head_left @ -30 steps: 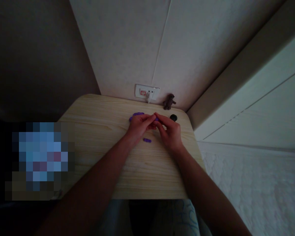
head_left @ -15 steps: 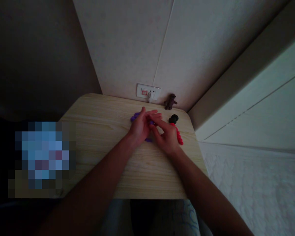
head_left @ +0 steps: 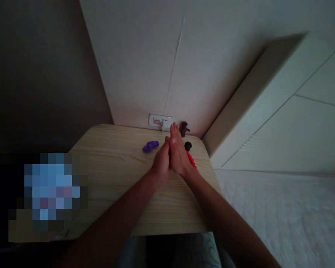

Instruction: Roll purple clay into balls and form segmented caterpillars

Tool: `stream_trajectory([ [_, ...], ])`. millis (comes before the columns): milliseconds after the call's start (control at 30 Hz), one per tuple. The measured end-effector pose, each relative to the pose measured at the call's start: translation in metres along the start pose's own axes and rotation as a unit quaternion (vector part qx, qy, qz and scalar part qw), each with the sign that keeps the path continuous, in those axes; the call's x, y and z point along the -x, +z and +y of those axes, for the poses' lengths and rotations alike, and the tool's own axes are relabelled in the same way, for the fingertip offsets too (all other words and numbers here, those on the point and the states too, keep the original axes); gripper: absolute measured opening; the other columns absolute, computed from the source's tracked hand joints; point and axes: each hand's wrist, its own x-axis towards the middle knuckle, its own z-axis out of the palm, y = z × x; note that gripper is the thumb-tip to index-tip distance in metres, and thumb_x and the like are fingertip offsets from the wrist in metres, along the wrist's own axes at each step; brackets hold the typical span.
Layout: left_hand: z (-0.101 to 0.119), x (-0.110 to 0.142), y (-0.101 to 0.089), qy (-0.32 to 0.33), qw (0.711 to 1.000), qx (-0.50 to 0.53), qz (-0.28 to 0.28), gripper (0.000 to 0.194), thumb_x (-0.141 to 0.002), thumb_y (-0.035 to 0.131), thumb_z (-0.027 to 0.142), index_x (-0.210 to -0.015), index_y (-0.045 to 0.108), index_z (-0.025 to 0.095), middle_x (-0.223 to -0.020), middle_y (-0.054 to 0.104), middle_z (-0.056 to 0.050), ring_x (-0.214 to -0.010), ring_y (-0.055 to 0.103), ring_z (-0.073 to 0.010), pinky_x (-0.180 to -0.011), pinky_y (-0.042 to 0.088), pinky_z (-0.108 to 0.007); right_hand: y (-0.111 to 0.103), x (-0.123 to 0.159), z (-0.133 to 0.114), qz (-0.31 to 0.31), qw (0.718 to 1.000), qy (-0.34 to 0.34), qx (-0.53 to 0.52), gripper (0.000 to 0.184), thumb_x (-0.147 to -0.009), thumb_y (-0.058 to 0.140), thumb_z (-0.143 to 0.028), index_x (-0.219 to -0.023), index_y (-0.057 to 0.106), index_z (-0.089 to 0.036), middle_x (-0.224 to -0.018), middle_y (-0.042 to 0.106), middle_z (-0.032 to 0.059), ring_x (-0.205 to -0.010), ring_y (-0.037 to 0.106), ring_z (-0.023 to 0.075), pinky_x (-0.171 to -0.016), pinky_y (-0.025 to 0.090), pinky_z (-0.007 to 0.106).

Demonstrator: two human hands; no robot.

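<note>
My left hand (head_left: 162,156) and my right hand (head_left: 178,150) press palm to palm above the table, fingers stretched forward. The small piece of purple modelling clay that was at my fingers is now hidden, apparently between the palms. Left of my hands, a purple clay lump (head_left: 150,146) lies on the table. Just beyond my right wrist is a red beaded-looking strip (head_left: 191,159), partly covered by that hand. A black lump (head_left: 188,146) touches its far end. Behind my right fingertips stands a small dark brown figure (head_left: 183,128), partly hidden.
The light wooden table (head_left: 114,178) meets the wall at its back edge. A wall socket (head_left: 161,121) with a plug sits just above it. A pale cabinet (head_left: 268,123) rises on the right, beside a white quilted surface (head_left: 257,212). A blurred patch covers the left side.
My right hand has gone from pinching purple clay over my left palm to lying flat against it. The view has tilted, so the table sits lower and further left.
</note>
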Motion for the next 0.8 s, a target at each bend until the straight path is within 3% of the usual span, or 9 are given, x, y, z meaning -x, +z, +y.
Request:
stream_trajectory([
  [133,0.042,-0.016,0.009,-0.04,0.997,0.063,0.0,0.064,-0.097,0.04,0.073,-0.115,0.071,0.02,-0.146,0.066,-0.016,-0.148,0.053,-0.0293,-0.12,0.048,-0.044,-0.011,0.017,-0.038,-0.056,0.984,-0.169,0.023,0.077,-0.108,0.024,-0.06,-0.172,0.005,-0.021,-0.18,0.008,0.0072,-0.168,0.002,0.0278,-0.137,0.01,0.056],
  [200,0.053,-0.021,0.014,-0.012,0.998,0.058,-0.013,0.069,-0.097,0.039,0.075,-0.116,0.071,0.017,-0.145,0.066,-0.019,-0.147,0.055,-0.0316,-0.121,0.047,-0.044,-0.014,0.021,-0.056,-0.057,0.978,-0.199,-0.008,0.076,-0.108,0.024,-0.059,-0.172,0.002,-0.024,-0.18,0.009,0.005,-0.168,0.005,0.0278,-0.137,0.014,0.054],
  [300,0.046,-0.013,0.028,0.053,0.998,0.016,-0.012,0.065,-0.1,0.041,0.07,-0.129,0.069,0.019,-0.153,0.061,-0.015,-0.149,0.052,-0.0297,-0.126,0.041,-0.045,-0.021,0.006,-0.063,0.004,0.988,-0.146,-0.05,0.072,-0.109,0.017,-0.06,-0.172,0.006,-0.028,-0.18,0.016,0.0034,-0.167,0.01,0.0244,-0.137,0.017,0.052],
  [400,0.033,0.005,0.044,0.1,0.994,-0.033,-0.02,0.055,-0.101,0.05,0.063,-0.138,0.067,0.026,-0.16,0.056,-0.008,-0.157,0.042,-0.0248,-0.134,0.026,-0.041,-0.033,-0.02,-0.053,0.056,0.995,-0.071,-0.043,0.07,-0.109,0.007,-0.059,-0.169,0.025,-0.027,-0.179,0.02,0.0033,-0.168,0.007,0.024,-0.137,0.01,0.056],
  [467,0.037,0.01,0.046,0.099,0.995,-0.004,-0.031,0.057,-0.103,0.044,0.063,-0.144,0.063,0.028,-0.163,0.052,-0.005,-0.161,0.033,-0.0223,-0.136,0.019,-0.04,-0.036,-0.025,-0.049,0.048,0.996,-0.07,-0.015,0.072,-0.109,0.007,-0.059,-0.168,0.028,-0.024,-0.179,0.016,0.0052,-0.168,0.004,0.0251,-0.136,0.005,0.059],
  [533,0.052,0.008,0.042,0.052,0.997,0.048,-0.012,0.064,-0.106,0.029,0.062,-0.149,0.059,0.025,-0.164,0.051,-0.007,-0.162,0.03,-0.0216,-0.137,0.017,-0.042,-0.032,-0.016,-0.054,0.009,0.993,-0.121,0.008,0.074,-0.109,0.014,-0.061,-0.17,0.018,-0.021,-0.18,0.009,0.0082,-0.168,0.003,0.0256,-0.136,0.006,0.058],
  [600,0.067,0.003,0.036,-0.007,0.997,0.073,0.029,0.075,-0.106,0.018,0.062,-0.148,0.059,0.014,-0.157,0.057,-0.016,-0.159,0.038,-0.0251,-0.136,0.019,-0.045,-0.023,-0.001,-0.066,-0.047,0.98,-0.194,0.01,0.077,-0.108,0.018,-0.06,-0.171,0.006,-0.017,-0.18,0.004,0.0105,-0.168,0.002,0.0266,-0.137,0.01,0.056],
  [667,0.072,0.002,0.033,0.012,0.997,0.071,0.011,0.072,-0.107,0.018,0.056,-0.146,0.06,0.013,-0.149,0.064,-0.017,-0.155,0.044,-0.0257,-0.134,0.023,-0.047,-0.017,0.007,-0.075,-0.066,0.971,-0.231,0.004,0.08,-0.107,0.017,-0.062,-0.171,-0.002,-0.017,-0.18,0.002,0.0097,-0.168,0.002,0.0273,-0.137,0.014,0.056],
  [800,0.056,0.017,0.043,0.054,0.997,0.051,-0.014,0.072,-0.108,0.014,0.052,-0.136,0.068,0.014,-0.144,0.068,-0.014,-0.153,0.047,-0.019,-0.126,0.038,-0.038,-0.024,-0.015,-0.069,0.001,0.988,-0.151,0.02,0.07,-0.109,0.011,-0.058,-0.171,0.008,-0.025,-0.179,0.016,0.006,-0.168,0.006,0.025,-0.136,0.013,0.059],
])
